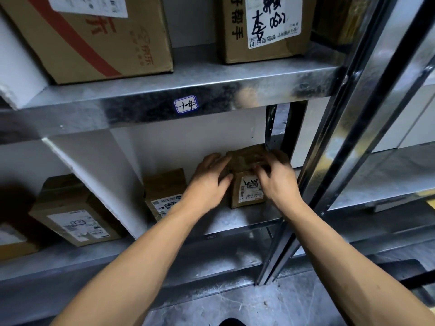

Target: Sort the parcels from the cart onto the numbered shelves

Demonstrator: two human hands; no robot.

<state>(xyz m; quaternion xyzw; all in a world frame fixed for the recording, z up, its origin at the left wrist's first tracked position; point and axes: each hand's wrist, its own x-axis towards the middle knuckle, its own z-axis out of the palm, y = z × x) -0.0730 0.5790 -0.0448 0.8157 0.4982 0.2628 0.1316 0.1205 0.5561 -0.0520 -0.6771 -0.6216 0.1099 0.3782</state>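
The small cardboard parcel (249, 188) stands at the right end of the lower shelf (235, 218). The left hand (209, 182) wraps its left side and the right hand (276, 181) curls over its top. A second parcel (164, 191) sits just to its left, and a black rear post (297, 128) stands close behind on the right. Bare shelf lies in front.

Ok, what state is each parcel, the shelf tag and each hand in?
small parcel, upright on the lower shelf, gripped from both sides.
left hand, grips the small parcel's left side.
right hand, fingers curled over its top.
middle parcel, standing, untouched, label out.
left parcel, lying down, label up.
upper left box, resting on the upper shelf.
upper right box, beside it, label out.
shelf tag, stuck on that shelf's edge.
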